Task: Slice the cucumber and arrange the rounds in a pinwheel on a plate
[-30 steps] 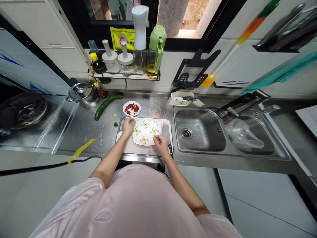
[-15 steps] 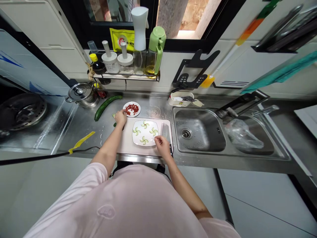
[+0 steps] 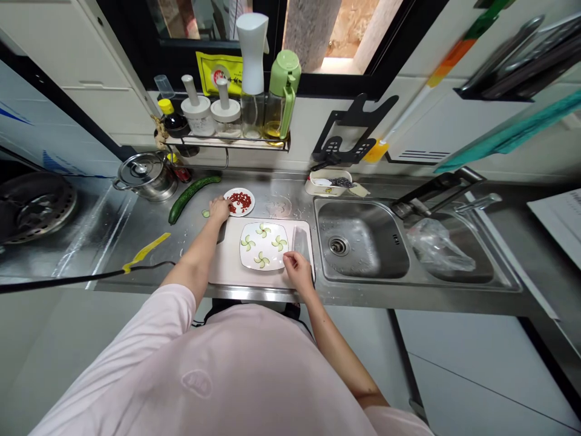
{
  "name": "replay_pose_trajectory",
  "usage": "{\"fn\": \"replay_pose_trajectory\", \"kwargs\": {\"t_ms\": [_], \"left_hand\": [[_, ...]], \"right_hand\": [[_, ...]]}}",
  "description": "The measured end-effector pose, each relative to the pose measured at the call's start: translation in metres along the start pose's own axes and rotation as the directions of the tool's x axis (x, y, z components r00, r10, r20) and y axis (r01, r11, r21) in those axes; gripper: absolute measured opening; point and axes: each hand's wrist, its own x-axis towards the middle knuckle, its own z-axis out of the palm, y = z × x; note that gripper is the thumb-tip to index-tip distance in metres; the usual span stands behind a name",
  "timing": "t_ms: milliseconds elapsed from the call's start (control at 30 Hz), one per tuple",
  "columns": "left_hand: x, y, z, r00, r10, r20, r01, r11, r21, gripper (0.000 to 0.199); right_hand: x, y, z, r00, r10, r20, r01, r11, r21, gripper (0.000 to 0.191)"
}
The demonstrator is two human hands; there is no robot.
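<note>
My left hand (image 3: 219, 209) reaches over the left rim of a small white plate (image 3: 251, 209) of chopped red pieces (image 3: 240, 200). Its fingers are bent together at those pieces; whatever they pinch is hidden. By the right edge of a larger white plate (image 3: 262, 246), my right hand (image 3: 298, 270) holds thumb and fingers pinched, too small to see what is in them. Thin green slices (image 3: 262, 230) lie on that plate in several pinwheel shapes. Under it is a pale cutting board (image 3: 224, 266). A knife (image 3: 300, 239) rests on the board, its handle mostly behind my right hand.
A whole cucumber (image 3: 193, 197) lies at the back left, near a lidded pot (image 3: 147, 175). To the right is a sink (image 3: 363, 239), with a plastic bag (image 3: 440, 245) in its second basin. Bottles and jars stand on a wall shelf (image 3: 229, 142) above the counter.
My left hand has moved slightly farther over the small plate's rim, toward the red pieces. My right hand stays pinched by the larger plate. The view has shifted a little.
</note>
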Motion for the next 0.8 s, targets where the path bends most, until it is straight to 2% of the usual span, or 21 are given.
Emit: {"fn": "replay_pose_trajectory", "kwargs": {"t_ms": [133, 333, 433, 533, 633, 733, 800], "left_hand": [[0.005, -0.001, 0.002, 1.0, 0.017, -0.006, -0.017, 1.0, 0.013, 0.027], [0.007, -0.003, 0.01, 0.998, -0.019, -0.056, 0.017, 0.999, -0.05, 0.021], [0.004, -0.003, 0.014, 0.993, -0.055, -0.103, 0.04, 0.99, -0.137, 0.019], [0.002, -0.005, 0.02, 0.972, -0.145, -0.185, 0.084, 0.949, -0.305, 0.019], [0.002, -0.006, 0.028, 0.941, -0.256, -0.221, 0.087, 0.815, -0.573, 0.02], [0.001, -0.003, 0.036, 0.914, -0.369, -0.17, 0.066, 0.548, -0.834, 0.02], [-0.003, 0.002, 0.037, 0.905, -0.409, -0.118, 0.043, 0.362, -0.931, 0.022]], "right_hand": [[0.001, -0.001, -0.001, 1.0, 0.005, 0.001, -0.005, 1.0, 0.001, 0.02], [0.003, -0.003, -0.001, 1.0, 0.012, 0.008, -0.012, 1.0, 0.009, 0.021], [0.003, -0.003, 0.0, 1.0, 0.01, 0.013, -0.01, 1.0, 0.011, 0.021], [0.004, -0.003, 0.002, 1.0, 0.003, 0.016, -0.003, 1.0, 0.018, 0.021], [0.004, -0.002, 0.004, 1.0, 0.003, 0.019, -0.003, 1.0, 0.022, 0.021], [0.006, -0.003, 0.006, 1.0, 0.002, 0.019, -0.002, 1.0, 0.028, 0.019], [0.006, -0.005, 0.007, 1.0, 0.002, 0.019, -0.002, 0.999, 0.033, 0.019]]}}
